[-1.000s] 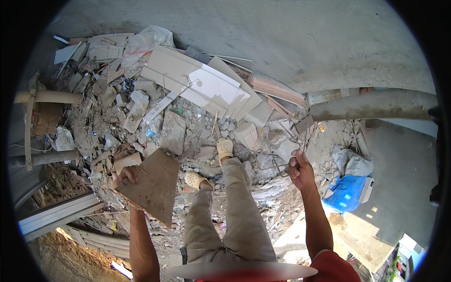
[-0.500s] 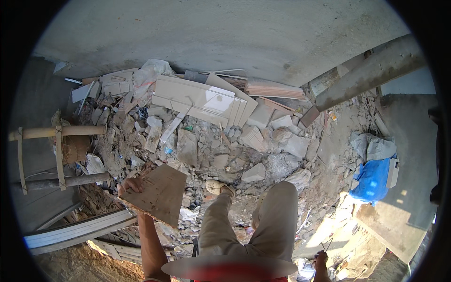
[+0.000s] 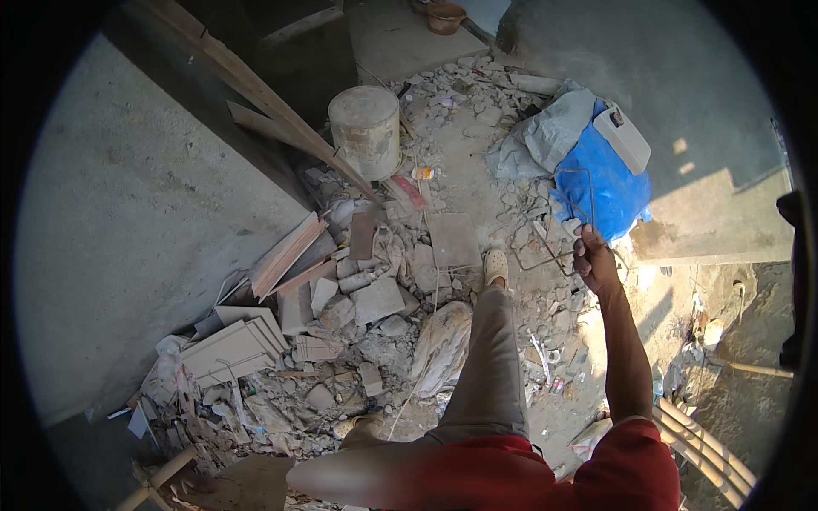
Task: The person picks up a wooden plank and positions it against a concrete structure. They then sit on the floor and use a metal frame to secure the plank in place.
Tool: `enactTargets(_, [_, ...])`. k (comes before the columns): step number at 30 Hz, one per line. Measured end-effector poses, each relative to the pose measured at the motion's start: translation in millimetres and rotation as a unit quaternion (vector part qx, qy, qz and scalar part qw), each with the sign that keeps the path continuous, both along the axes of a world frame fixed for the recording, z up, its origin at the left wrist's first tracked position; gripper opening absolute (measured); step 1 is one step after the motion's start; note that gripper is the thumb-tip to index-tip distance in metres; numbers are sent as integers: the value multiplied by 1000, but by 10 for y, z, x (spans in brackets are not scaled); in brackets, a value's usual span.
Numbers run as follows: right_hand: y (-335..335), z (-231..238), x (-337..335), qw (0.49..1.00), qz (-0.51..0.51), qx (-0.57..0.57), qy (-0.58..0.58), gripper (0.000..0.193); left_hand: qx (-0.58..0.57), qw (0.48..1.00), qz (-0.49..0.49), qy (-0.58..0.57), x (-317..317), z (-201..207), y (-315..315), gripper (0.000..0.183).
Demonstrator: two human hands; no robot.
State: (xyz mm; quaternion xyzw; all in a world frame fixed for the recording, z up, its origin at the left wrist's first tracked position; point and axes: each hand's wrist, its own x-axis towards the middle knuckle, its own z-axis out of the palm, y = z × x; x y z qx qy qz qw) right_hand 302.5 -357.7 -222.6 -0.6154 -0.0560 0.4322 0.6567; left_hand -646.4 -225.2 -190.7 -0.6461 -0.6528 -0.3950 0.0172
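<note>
My right hand (image 3: 594, 255) is raised at the right with its fingers wrapped round a bent thin metal rod (image 3: 590, 192). Parts of the rod stick out beyond the fist, in front of a blue sack (image 3: 603, 183) and over the rubble. At the lower left edge, my left hand (image 3: 194, 487) shows only dimly beside a flat brown broken slab (image 3: 260, 481) that it grips. The rest of my left arm is hidden. One shoe (image 3: 495, 266) stands on the dusty ground, close to a square tile (image 3: 454, 239).
Broken masonry (image 3: 375, 302) and stacked tiles (image 3: 234, 345) lie along the left wall. A bucket (image 3: 365, 132) stands ahead beside a leaning wooden plank (image 3: 264, 98). A pale bulky sack (image 3: 443, 341) lies by my leg, and bamboo poles (image 3: 703, 451) are at the lower right.
My view has turned right, and I have stepped along the rubble. My right hand has come up into view with the rod. The slab has shifted down to the lower left edge.
</note>
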Motion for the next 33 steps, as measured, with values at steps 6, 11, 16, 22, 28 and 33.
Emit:
enactTargets(6, [730,-312,2271,972,28,147,181,24,-312,752,-303,-495,3404,1752,1257,60])
enactTargets(11, [207,-192,2917,981,-30,51,185,25,-414,689,-377,-460,5737,2683,1597,60])
enactTargets(16, [-2,147,3216,991,9,-80,107,29,-311,645,-452,-531,7505,3026,1999,58])
enactTargets(22, [560,567,3690,991,76,-107,21,30,-214,603,-490,-592,8546,3116,2693,58])
enactTargets(28, [1416,743,4333,985,108,-115,-72,32,-213,536,-558,-597,8919,2732,3922,62])
enactTargets(33, [2061,464,4856,980,55,-160,-103,32,-210,507,-512,-661,9330,2150,5200,54])
